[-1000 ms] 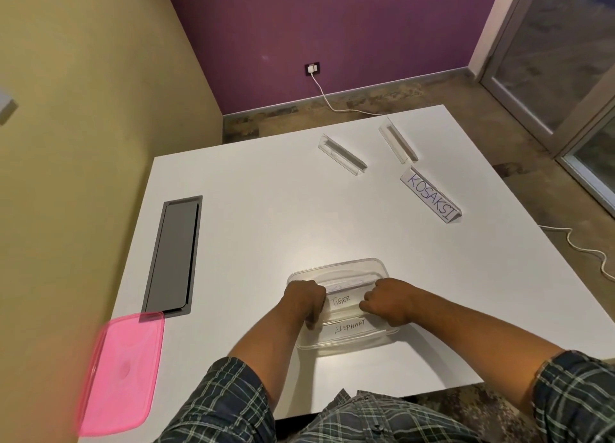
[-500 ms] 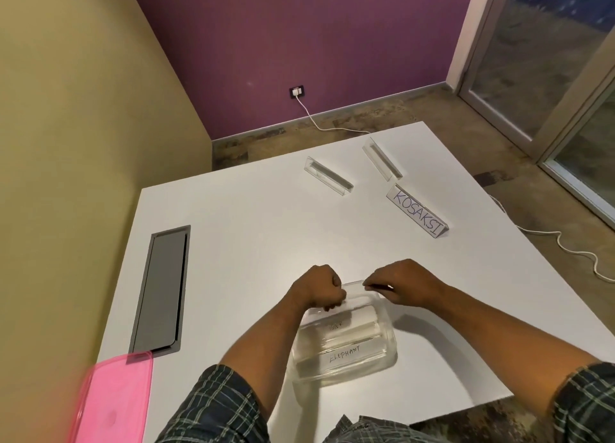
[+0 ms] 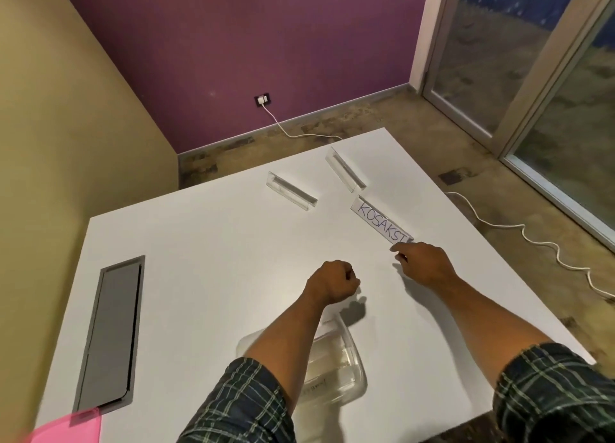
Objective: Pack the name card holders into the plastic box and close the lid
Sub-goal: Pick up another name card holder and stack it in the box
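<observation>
White desk [image 3: 216,259], far right edge: KOSAKSI name card holder [image 3: 381,224] lying diagonally, near end just beyond right hand [image 3: 424,264], fingers loosely parted, empty. Left hand [image 3: 332,281] fisted, farther off, past plastic box [image 3: 346,369]

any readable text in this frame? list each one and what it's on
"KOSAKSI": handwritten on the card in the name card holder near the table's far right, just beyond the right hand.
Writing on a card inside the plastic box: there, but too blurred to read.
The two clear holders at the far edge show no text from this side.
</observation>
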{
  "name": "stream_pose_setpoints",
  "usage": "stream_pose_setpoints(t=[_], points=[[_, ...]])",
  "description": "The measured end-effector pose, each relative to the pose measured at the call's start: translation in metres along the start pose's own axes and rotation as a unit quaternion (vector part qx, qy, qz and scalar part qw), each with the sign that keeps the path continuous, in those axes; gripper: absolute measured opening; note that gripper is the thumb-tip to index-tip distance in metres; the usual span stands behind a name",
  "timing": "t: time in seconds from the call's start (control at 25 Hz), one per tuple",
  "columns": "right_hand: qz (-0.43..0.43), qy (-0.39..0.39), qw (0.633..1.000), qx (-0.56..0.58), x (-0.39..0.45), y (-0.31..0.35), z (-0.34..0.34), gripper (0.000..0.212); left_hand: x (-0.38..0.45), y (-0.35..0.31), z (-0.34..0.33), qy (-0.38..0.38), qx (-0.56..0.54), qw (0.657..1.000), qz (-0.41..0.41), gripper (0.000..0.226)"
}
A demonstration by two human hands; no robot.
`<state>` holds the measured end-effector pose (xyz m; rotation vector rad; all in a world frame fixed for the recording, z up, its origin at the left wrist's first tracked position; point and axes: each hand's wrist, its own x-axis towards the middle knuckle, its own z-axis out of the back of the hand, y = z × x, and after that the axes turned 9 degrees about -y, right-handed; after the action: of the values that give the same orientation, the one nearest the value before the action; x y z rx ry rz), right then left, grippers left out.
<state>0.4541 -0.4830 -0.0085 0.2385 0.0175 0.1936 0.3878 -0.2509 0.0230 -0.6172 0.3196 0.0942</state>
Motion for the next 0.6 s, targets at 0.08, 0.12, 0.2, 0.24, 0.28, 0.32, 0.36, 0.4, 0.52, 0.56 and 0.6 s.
stream_pose_setpoints(t=[0.08, 0.12, 0.2, 0.24, 0.28, 0.32, 0.36, 0.4, 0.52, 0.56, 0.6], points=[[-0.030, 0.002, 1.000, -0.004, 0.012, -0.015, 0.001, 0.034, 0.017, -0.011, -0.010, 0.024, 0.023, 0.999, -0.002, 0.036], [-0.042, 0.005, 0.999, -0.010, 0.019, -0.022, 0.001, 0.035, 0.026, -0.016, -0.015, 0.032, 0.026, 0.999, 0.000, 0.044], [-0.060, 0.021, 0.998, -0.027, 0.033, -0.036, -0.001, 0.034, 0.044, -0.026, -0.026, 0.042, 0.026, 0.999, 0.009, 0.058], [-0.065, 0.034, 0.997, -0.039, 0.039, -0.041, -0.003, 0.032, 0.052, -0.030, -0.031, 0.044, 0.026, 0.999, 0.010, 0.064], [-0.066, 0.047, 0.995, -0.053, 0.045, -0.045, -0.006, 0.029, 0.059, -0.033, -0.037, 0.045, 0.026, 0.999, 0.010, 0.067], [-0.065, 0.061, 0.994, -0.066, 0.052, -0.051, -0.010, 0.027, 0.067, -0.037, -0.044, 0.044, 0.024, 0.999, 0.009, 0.070], [-0.061, 0.072, 0.993, -0.075, 0.057, -0.056, -0.015, 0.027, 0.074, -0.040, -0.050, 0.045, 0.018, 0.999, 0.011, 0.072], [-0.055, 0.080, 0.992, -0.079, 0.062, -0.060, -0.021, 0.028, 0.080, -0.042, -0.055, 0.049, 0.007, 0.999, 0.013, 0.075], [-0.038, 0.084, 0.993, -0.076, 0.075, -0.072, -0.039, 0.040, 0.099, -0.044, -0.072, 0.065, -0.026, 0.997, 0.027, 0.088], [-0.031, 0.081, 0.993, -0.074, 0.079, -0.073, -0.043, 0.045, 0.103, -0.043, -0.077, 0.066, -0.035, 0.997, 0.032, 0.091], [-0.024, 0.076, 0.994, -0.072, 0.082, -0.074, -0.048, 0.049, 0.106, -0.042, -0.081, 0.067, -0.045, 0.996, 0.040, 0.093]])
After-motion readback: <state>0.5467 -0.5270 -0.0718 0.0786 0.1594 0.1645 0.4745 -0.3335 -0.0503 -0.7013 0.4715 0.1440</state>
